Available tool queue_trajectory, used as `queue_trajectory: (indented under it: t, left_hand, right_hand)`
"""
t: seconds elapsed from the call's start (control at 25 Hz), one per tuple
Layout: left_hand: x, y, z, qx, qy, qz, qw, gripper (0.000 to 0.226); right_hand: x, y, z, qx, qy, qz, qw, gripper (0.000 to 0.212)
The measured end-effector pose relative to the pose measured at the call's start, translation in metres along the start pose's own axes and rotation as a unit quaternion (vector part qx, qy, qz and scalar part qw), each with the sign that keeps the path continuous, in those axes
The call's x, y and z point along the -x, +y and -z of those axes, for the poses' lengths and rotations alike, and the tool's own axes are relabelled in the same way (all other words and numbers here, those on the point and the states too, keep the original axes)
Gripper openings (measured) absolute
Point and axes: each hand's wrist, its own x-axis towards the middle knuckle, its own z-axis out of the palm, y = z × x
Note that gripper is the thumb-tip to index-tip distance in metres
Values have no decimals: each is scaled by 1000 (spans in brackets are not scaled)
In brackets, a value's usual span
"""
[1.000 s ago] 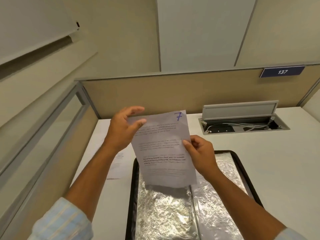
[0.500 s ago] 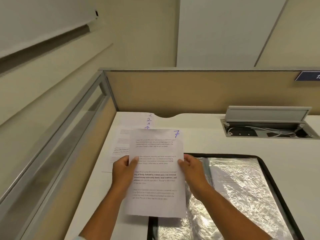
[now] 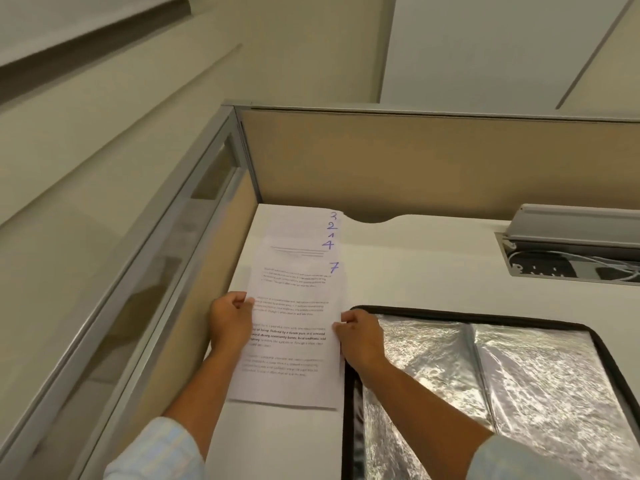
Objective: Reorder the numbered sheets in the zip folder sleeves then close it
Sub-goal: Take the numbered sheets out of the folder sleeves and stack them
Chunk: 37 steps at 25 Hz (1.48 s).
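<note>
Sheet 7 is set down on the pile next to the open zip folder.

The sheet marked 7 (image 3: 291,334) lies on the pile of other sheets (image 3: 304,230) on the white desk (image 3: 433,268). The numbers 3, 2, 1 and 4 peek out above it. The left hand (image 3: 230,322) pinches its left edge and the right hand (image 3: 360,336) pinches its right edge. Just to the right, the zip folder (image 3: 450,314) lies open and flat, with shiny sleeves (image 3: 426,368). I cannot tell if any paper is inside them. If the sheet slides up too far, I think it will hide the 4, and the order gets hard to read. Its right edge is at the folder's black rim, so it might catch there and bend.
</note>
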Motion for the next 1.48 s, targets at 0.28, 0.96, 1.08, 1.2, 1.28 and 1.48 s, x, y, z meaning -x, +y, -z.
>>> queue_trajectory:
  t: [0.28,0.96,1.08,1.2,1.28,1.48]
  left_hand:
    - [-63,3,-22,-64,4,-1,998,16]
    - [-31,2,-23,-148,14,-74,986,44]
    - [6,2,-28,-171,-9,-135,976,46]
    - [48,4,-43,-184,-57,-175,966,49]
    - [77,5,-56,-184,-86,-198,959,51]
    - [151,10,-86,-223,-156,-275,922,62]
  right_hand:
    - [-51,-23,-18,111,23,-1,994,9]
    - [-10,-27,4,258,-18,118,959,48]
    - [11,-10,24,294,21,179,939,45]
    - [25,13,47,346,49,203,915,53]
    - [32,29,65,370,54,202,905,67]
    - [62,75,122,391,94,177,898,75]
